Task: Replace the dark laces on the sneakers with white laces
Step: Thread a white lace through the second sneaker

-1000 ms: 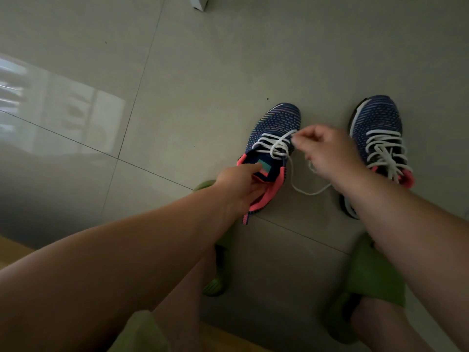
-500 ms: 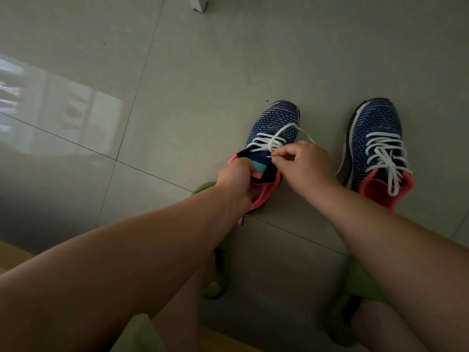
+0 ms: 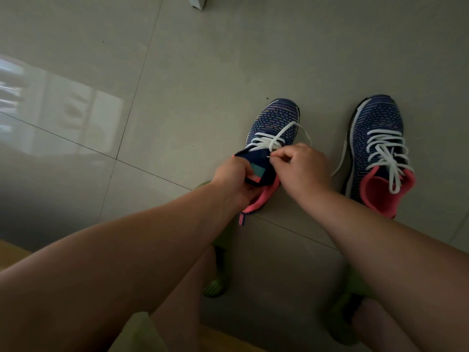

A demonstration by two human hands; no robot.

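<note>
Two navy knit sneakers with pink linings stand on the floor. The left sneaker (image 3: 275, 118) carries a white lace (image 3: 272, 141) through its lower eyelets. My left hand (image 3: 234, 179) grips the sneaker's tongue and collar. My right hand (image 3: 302, 166) pinches the tip of the white lace at the tongue's upper right edge, and a loop of lace arcs over the toe. The right sneaker (image 3: 378, 138) stands apart to the right, laced in white (image 3: 385, 153) with loose ends over its opening.
Grey floor tiles (image 3: 203, 59) lie all around, with a bright reflection at the left. My feet wear green slippers (image 3: 215, 278) just below the sneakers. A white object's corner (image 3: 196, 1) shows at the top edge. A wooden edge lies at the bottom left.
My right hand, which held the lace out to the right of the left sneaker, has come back to the tongue with the lace tip. The left hand stays on the tongue.
</note>
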